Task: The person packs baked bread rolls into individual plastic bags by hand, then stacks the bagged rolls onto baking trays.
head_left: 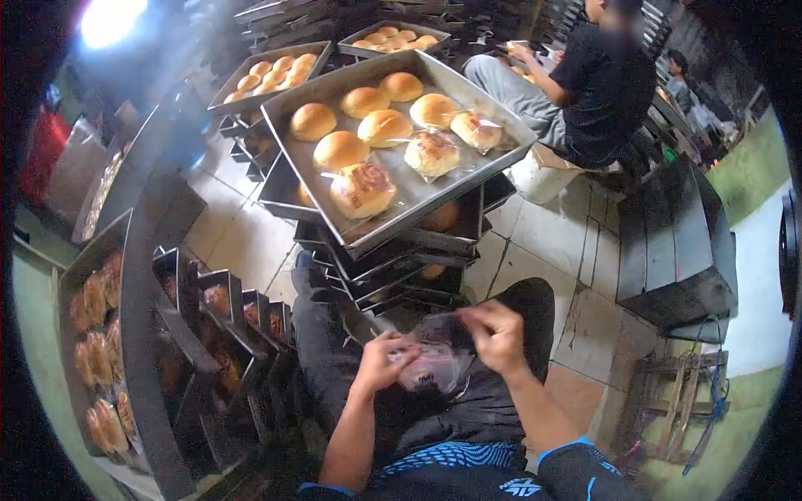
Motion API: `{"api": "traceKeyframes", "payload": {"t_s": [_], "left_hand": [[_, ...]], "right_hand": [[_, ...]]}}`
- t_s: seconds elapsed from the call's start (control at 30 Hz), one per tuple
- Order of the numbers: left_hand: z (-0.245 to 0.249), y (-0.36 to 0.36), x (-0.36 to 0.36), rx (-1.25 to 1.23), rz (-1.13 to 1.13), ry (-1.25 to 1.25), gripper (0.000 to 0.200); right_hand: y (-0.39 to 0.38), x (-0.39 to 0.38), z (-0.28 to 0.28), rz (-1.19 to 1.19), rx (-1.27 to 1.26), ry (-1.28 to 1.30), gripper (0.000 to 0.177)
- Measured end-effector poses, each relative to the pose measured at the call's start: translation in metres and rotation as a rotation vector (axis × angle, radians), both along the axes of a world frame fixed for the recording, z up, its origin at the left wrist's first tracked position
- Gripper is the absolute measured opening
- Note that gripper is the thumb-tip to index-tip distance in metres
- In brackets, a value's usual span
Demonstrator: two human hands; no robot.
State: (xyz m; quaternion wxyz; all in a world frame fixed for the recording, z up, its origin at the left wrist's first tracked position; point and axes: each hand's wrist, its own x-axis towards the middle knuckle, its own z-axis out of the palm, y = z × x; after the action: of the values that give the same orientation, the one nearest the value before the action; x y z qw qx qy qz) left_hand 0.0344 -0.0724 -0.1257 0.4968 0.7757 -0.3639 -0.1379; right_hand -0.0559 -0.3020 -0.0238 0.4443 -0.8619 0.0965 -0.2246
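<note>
A clear plastic bag point(434, 367) with dark print near its bottom hangs over my lap. My left hand point(388, 359) is closed, its fingers pinching the bag's left side. On the other side my right hand point(499, 336) is closed too, pinching near the bag's upper right edge; it is slightly blurred. Beyond my hands a metal tray point(280, 138) tops a stack of trays. On it lie several plain round buns point(385, 128). A bun with a browned, marked top point(363, 190) and two similar ones point(432, 154) sit in clear wrapping along the near and right side.
Behind are two more trays of buns, a left one point(219, 107) and a far one point(344, 47). Racked trays point(200, 334) and packed bread point(104, 359) stand at my left. A co-worker point(610, 83) sits at the upper right. Dark metal boxes point(677, 242) stand at right.
</note>
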Motion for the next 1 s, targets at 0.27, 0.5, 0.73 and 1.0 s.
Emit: {"api": "traceKeyframes", "payload": {"t_s": [0.27, 0.5, 0.73, 1.0], "left_hand": [[0.027, 0.0, 0.033, -0.918, 0.773, 0.771, 0.017], [-0.012, 0.046, 0.055, -1.182, 0.781, 0.785, 0.021], [0.011, 0.043, 0.066, -1.158, 0.846, 0.832, 0.024], [0.006, 0.045, 0.059, -1.181, 0.878, 0.759, 0.017]], "right_hand": [[0.027, 0.043, 0.062, 0.262, -0.05, -0.241, 0.013], [-0.098, 0.301, 0.1, -0.102, -0.654, -0.057, 0.037], [-0.189, 0.475, 0.088, -0.147, -0.618, 0.575, 0.069], [-0.139, 0.319, 0.158, 0.156, 0.222, 0.219, 0.044]]}}
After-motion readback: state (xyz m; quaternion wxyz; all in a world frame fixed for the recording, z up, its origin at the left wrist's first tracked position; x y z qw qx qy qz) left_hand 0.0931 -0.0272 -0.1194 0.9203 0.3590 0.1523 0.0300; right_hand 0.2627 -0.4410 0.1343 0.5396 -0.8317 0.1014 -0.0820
